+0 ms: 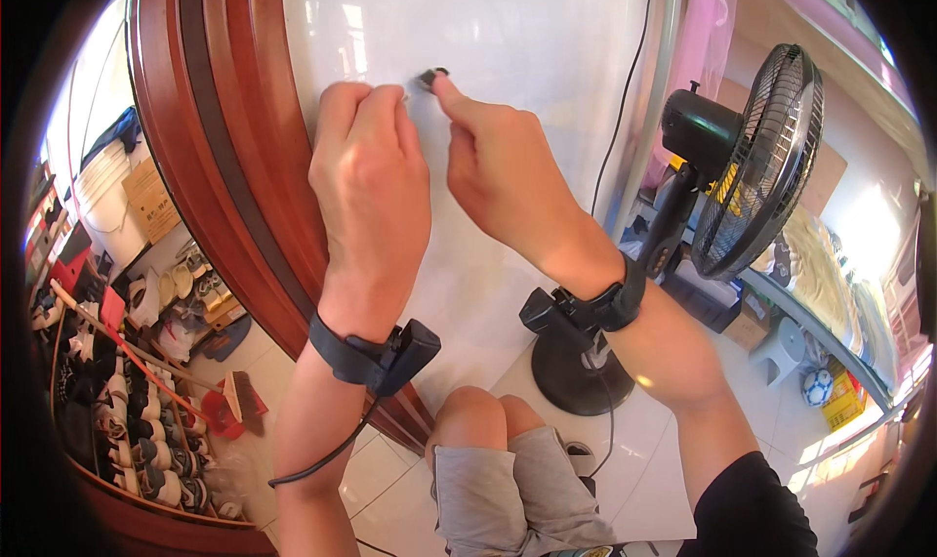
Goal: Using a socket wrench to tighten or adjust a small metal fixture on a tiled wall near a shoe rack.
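Both my hands are raised in front of a glossy white wall panel [468, 293], side by side. A small black piece [429, 79] shows at the tip of my right hand [508, 166]; its kind is too small to make out. The right fingers are curled, with one digit stretched onto that piece. My left hand [371, 181] is closed in a pinch just to its left, back of the hand toward me. Whatever its fingertips hold is hidden. Black straps with small black boxes [410, 352] sit on both wrists.
A dark reddish wooden door frame [268, 98] runs along the left. To the right stands a black fan [766, 162] on a round base [581, 376], with a cable hanging behind. Shoe racks [146, 430] and a broom [239, 401] are at lower left; a bed [830, 303] is far right.
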A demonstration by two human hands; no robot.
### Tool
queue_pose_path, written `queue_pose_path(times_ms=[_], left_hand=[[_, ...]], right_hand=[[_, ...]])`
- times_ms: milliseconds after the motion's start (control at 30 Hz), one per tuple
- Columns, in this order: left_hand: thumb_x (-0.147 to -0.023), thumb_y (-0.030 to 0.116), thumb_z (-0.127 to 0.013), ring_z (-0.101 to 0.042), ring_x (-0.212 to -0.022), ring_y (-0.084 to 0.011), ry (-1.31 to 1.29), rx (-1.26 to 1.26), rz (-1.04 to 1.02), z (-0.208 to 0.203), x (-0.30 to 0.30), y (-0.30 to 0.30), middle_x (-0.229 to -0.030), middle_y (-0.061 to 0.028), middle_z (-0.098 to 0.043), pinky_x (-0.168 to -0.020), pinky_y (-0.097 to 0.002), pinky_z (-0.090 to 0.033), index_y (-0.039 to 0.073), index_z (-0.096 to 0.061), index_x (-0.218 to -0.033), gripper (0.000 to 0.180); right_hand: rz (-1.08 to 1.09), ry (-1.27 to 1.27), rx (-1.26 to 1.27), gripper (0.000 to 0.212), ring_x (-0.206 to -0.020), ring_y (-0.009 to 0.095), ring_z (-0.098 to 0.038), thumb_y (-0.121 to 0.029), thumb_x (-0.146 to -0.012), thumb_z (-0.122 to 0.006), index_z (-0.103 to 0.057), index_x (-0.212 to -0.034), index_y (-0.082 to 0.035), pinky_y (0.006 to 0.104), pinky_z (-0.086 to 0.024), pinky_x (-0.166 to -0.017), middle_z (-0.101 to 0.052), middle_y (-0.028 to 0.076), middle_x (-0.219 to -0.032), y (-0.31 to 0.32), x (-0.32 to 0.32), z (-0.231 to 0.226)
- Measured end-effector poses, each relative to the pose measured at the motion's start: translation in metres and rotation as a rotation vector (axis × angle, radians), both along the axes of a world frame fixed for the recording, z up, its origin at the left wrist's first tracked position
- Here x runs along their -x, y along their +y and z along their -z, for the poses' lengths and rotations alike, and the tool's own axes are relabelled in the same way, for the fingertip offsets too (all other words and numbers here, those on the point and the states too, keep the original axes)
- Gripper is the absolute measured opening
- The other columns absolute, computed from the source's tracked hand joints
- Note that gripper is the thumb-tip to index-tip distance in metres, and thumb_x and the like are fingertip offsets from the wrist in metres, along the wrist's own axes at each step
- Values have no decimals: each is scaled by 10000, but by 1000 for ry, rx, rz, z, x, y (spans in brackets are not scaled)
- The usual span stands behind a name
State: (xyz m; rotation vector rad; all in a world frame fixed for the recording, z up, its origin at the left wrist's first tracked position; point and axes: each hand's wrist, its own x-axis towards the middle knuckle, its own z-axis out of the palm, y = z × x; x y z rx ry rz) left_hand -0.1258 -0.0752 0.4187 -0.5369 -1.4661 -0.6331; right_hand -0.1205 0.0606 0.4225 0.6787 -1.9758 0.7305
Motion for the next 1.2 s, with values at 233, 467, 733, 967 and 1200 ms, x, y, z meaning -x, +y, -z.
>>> queue_pose_path(times_ms=[233,467,733,967,1200], left_hand=[[-842,-82,-649,-614,-842,-373,-88,133,-17,13,10,4,-930,-168,-590,-718,-446,-498,-40,-646,-960,125],[-806,-86,-682,-619,-787,-342,-455,38,296,164,-16,20,-924,-164,-608,-665,-407,-512,-21,-649,-920,135],[-766,-104,-738,-669,-707,-204,-738,-158,512,234,-70,23,-970,-108,-660,-609,-296,-539,-22,-706,-990,241],[-742,-134,-718,-660,-706,-173,-739,-262,570,224,-69,17,-936,-103,-658,-626,-274,-539,-48,-703,-986,258],[-764,-118,-723,-654,-697,-174,-751,-318,558,220,-68,18,-934,-102,-673,-619,-286,-535,-36,-709,-960,213]], right_hand=[[-25,-136,140,459,-571,397,-560,37,-883,-501,-572,-1332,96,423,-468,-594,-539,281,-674,9,-13,14],[-103,-95,63,438,-567,313,-540,42,-888,-527,-616,-1317,59,380,-456,-584,-529,243,-675,-8,-21,14],[76,15,-161,594,-574,410,-580,30,-780,-554,-557,-1370,99,463,-469,-542,-569,257,-694,-36,-22,-11],[258,34,-246,480,-610,432,-580,33,-822,-561,-604,-1296,99,497,-460,-584,-556,243,-665,-46,-30,-9],[301,18,-315,514,-622,426,-585,34,-814,-571,-591,-1325,79,490,-468,-574,-560,230,-678,-44,-33,1]])
